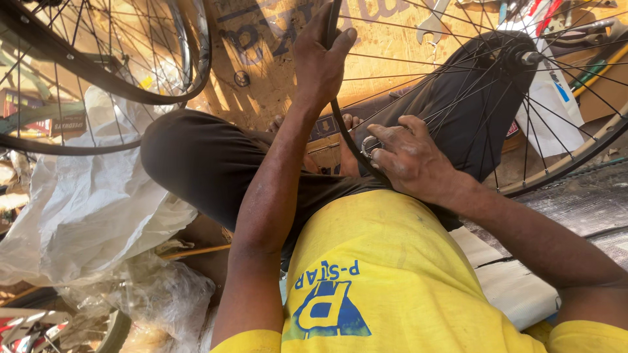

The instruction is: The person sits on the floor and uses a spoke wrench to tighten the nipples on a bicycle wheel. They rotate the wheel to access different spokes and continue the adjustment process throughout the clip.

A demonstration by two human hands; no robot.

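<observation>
Now the left hand (pixel 320 55) is gripping the wheel rim (pixel 340 124) tight while the right hand (pixel 409 157) is pinching a small metal tool (pixel 370 146) at a spoke, likely mid-truing; next needs careful turning.

Warm, hard sunlight from upper left; spoke shadows; sharp focus; wide-angle edge bending.

2 bare hands (pixel 320 59) show, at 12 and 2 o'clock. 2 spoked metal bicycle wheels (pixel 569 163) show, at 2 and 10 o'clock. 1 silver open-ended spanner (pixel 432 26) lies at 1 o'clock.
</observation>
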